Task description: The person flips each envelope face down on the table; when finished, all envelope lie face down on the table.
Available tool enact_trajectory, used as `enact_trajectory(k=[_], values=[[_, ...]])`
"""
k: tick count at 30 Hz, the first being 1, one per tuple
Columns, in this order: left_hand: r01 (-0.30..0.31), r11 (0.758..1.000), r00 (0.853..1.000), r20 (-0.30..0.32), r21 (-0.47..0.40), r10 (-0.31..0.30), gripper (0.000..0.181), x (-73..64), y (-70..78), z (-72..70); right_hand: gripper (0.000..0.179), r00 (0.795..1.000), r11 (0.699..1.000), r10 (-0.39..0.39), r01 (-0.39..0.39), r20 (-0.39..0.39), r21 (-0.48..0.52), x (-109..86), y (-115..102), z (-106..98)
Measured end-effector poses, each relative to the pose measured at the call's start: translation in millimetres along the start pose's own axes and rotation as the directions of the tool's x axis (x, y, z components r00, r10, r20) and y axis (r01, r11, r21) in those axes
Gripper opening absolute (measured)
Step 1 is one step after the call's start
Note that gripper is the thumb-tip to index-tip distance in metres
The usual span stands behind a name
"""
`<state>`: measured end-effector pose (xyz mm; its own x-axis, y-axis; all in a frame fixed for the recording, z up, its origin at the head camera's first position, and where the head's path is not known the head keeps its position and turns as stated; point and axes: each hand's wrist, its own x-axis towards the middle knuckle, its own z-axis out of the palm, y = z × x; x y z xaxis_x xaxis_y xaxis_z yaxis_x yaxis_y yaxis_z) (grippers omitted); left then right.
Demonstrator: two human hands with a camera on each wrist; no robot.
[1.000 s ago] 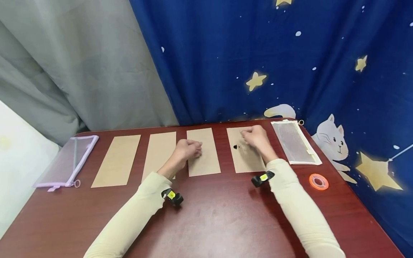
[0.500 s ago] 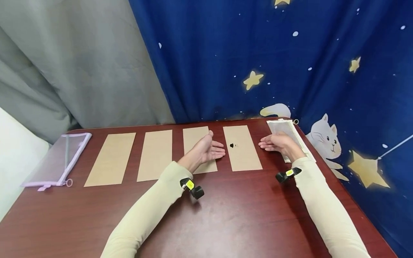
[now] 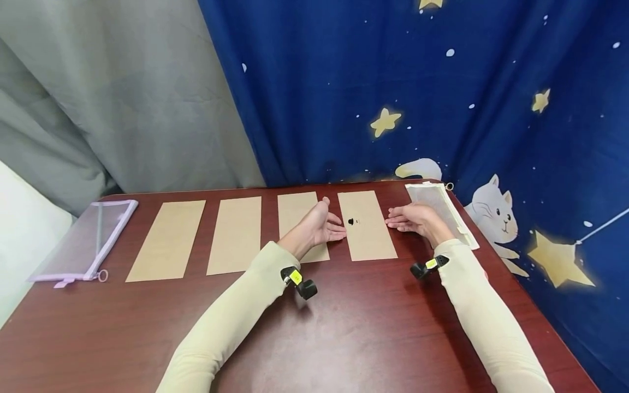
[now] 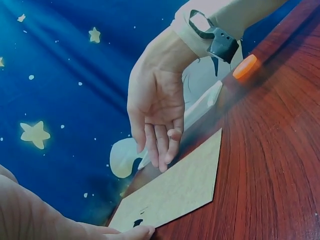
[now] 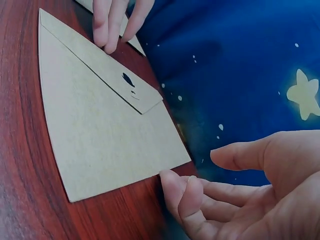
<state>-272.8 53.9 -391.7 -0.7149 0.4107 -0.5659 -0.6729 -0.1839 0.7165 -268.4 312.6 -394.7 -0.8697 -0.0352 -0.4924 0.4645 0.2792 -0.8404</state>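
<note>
A tan paper envelope (image 3: 369, 240), the rightmost of a row, lies between my two hands. The right wrist view shows its flap (image 5: 95, 62) folded over, with a small black hat mark (image 5: 128, 80) near the flap's edge. My left hand (image 3: 315, 224) is at the envelope's left edge, palm turned inward and fingers extended. Facing it from the right edge is my right hand (image 3: 415, 217), its fingers extended and thumb apart. Neither hand grips anything. Fingertips lie at or close to the paper's edges; whether they all touch is hard to tell.
More tan envelopes lie to the left: one (image 3: 292, 204) partly behind my left hand, another (image 3: 235, 234), and a third (image 3: 165, 240). A white mesh zip pouch (image 3: 444, 210) sits at the right, a lilac mesh pouch (image 3: 73, 245) at the far left. An orange ring (image 4: 245, 67) shows in the left wrist view.
A second ago both hands were over the two right envelopes with fingers bent. They turned palms inward beside the rightmost envelope, and both have since moved slightly closer to its edges.
</note>
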Motion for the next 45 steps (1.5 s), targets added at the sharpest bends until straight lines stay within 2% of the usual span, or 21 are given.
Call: enact_trajectory(k=[4, 7, 11, 14, 19, 22, 25, 28, 31, 36, 40, 45], values=[[0.02, 0.998, 1.0, -0.014, -0.053, -0.021, 0.081, 1.4, 0.0, -2.3, 0.044, 0.999, 0.999, -0.037, 0.037, -0.031, 0.0, 0.4, 6, 4], [0.03, 0.995, 1.0, 0.001, -0.091, -0.03, 0.077, 2.5, 0.0, -4.1, 0.042, 0.995, 0.996, -0.087, 0.089, -0.057, 0.018, -0.3, 12, 6], [0.037, 0.991, 0.999, 0.021, -0.129, -0.035, 0.074, 2.3, 0.9, -6.8, 0.028, 0.984, 0.983, -0.156, 0.163, -0.081, 0.087, -1.9, 16, 7], [0.035, 0.992, 0.999, 0.024, -0.123, -0.032, 0.069, 0.6, 2.9, -9.2, 0.017, 0.976, 0.966, -0.201, 0.211, -0.082, 0.148, -4.3, 16, 8], [0.026, 0.999, 0.999, 0.035, -0.03, -0.025, 0.055, -3.2, 7.5, -13.6, 0.021, 0.957, 0.936, -0.271, 0.288, -0.105, 0.201, -11.1, 13, 10], [-0.016, 0.998, 1.0, 0.009, 0.059, 0.015, 0.045, -4.0, 9.5, -16.8, 0.027, 0.948, 0.923, -0.299, 0.317, -0.113, 0.216, -14.7, 9, 14], [-0.084, 0.986, 0.996, -0.025, 0.141, 0.089, 0.036, -3.7, 11.4, -19.7, 0.023, 0.942, 0.909, -0.314, 0.335, -0.119, 0.248, -18.5, 6, 19], [-0.15, 0.978, 0.987, -0.041, 0.147, 0.158, 0.03, -2.6, 12.9, -20.5, 0.016, 0.937, 0.891, -0.329, 0.35, -0.12, 0.289, -23.2, 4, 22], [-0.207, 0.971, 0.976, -0.049, 0.119, 0.214, 0.031, -1.4, 13.4, -21.3, 0.02, 0.935, 0.879, -0.338, 0.355, -0.11, 0.319, -26.8, 3, 23], [-0.235, 0.968, 0.969, -0.06, 0.087, 0.241, 0.032, -0.7, 13.9, -24.5, 0.023, 0.937, 0.88, -0.339, 0.346, -0.078, 0.325, -28.2, 3, 26], [-0.25, 0.964, 0.965, -0.053, 0.095, 0.255, 0.03, -3.1, 15.0, -23.8, 0.022, 0.936, 0.892, -0.347, 0.35, -0.064, 0.285, -26.1, 3, 25], [-0.313, 0.939, 0.945, -0.054, 0.146, 0.323, 0.027, -7.6, 16.0, -19.0, 0.014, 0.932, 0.91, -0.355, 0.363, -0.072, 0.199, -23.3, 1, 25]])
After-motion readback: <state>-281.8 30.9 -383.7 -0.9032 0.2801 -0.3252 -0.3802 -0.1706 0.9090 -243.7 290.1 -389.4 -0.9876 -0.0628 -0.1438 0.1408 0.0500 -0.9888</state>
